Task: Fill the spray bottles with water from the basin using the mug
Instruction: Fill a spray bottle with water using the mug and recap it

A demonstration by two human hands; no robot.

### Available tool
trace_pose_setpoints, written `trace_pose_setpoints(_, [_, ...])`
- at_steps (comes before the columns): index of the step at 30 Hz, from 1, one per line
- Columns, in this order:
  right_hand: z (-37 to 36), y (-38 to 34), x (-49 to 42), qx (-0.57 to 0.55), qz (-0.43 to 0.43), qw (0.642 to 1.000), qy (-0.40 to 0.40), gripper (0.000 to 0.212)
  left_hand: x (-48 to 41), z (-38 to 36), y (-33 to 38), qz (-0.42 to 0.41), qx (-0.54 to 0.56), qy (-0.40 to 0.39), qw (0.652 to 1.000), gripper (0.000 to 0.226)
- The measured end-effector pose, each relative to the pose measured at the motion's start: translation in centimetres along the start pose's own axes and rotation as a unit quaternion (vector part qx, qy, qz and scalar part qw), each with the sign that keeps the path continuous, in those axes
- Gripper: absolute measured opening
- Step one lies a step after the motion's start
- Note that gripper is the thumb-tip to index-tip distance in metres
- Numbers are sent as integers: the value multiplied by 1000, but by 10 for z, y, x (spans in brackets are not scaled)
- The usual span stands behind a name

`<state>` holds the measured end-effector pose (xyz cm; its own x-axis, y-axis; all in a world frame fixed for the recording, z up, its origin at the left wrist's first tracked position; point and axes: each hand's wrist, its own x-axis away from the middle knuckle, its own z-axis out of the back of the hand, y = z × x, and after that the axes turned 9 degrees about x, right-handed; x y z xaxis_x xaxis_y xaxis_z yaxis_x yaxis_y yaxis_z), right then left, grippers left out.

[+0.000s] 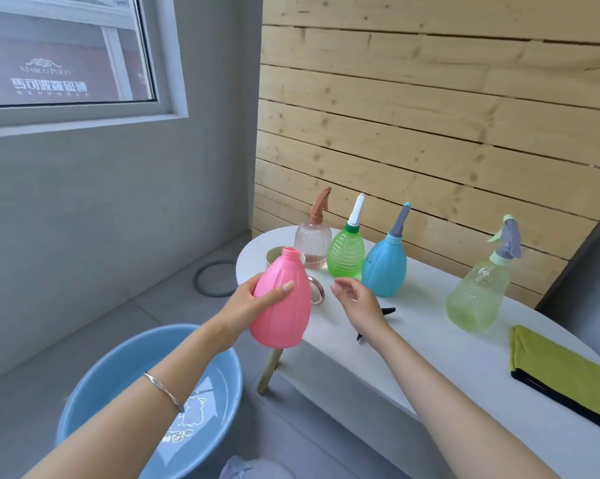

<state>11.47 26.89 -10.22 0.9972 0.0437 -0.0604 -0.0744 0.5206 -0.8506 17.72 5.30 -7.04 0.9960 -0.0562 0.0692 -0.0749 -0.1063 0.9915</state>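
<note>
My left hand (pixel 253 300) grips a pink spray bottle (pixel 281 305) with no spray head, held tilted above the table's left edge, its neck uncapped. My right hand (pixel 355 299) hovers just right of it with fingers apart, holding nothing. A dark spray head (pixel 388 311) lies on the table behind my right wrist, mostly hidden. Behind the pink bottle a mug (pixel 274 254) shows only part of its rim. On the floor at lower left sits a blue basin (pixel 119 382) holding water. Clear pink (pixel 312 243), green (pixel 346 252), blue (pixel 384 267) and pale green (pixel 478 295) spray bottles stand on the white table (pixel 429 357).
A yellow-green cloth with a black edge (pixel 564 371) lies folded at the table's right end. A small round pink-rimmed object (pixel 316 289) rests behind the pink bottle. A wooden plank wall (pixel 429 115) backs the table. A grey ring (pixel 215 278) lies on the floor.
</note>
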Motion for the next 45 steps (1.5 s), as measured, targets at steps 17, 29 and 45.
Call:
trace_pose_setpoints(17, [-102, -46, -23, -191, 29, 981, -27, 33, 44, 169, -42, 24, -31, 167, 985, 81])
trace_pose_setpoints(29, [-296, -12, -33, -17, 47, 976, -214, 42, 69, 298, -147, 100, -24, 280, 954, 83])
trace_pose_setpoints(45, [-435, 118, -39, 353, 189, 898, -182, 49, 63, 353, -265, 129, 34, 308, 942, 74])
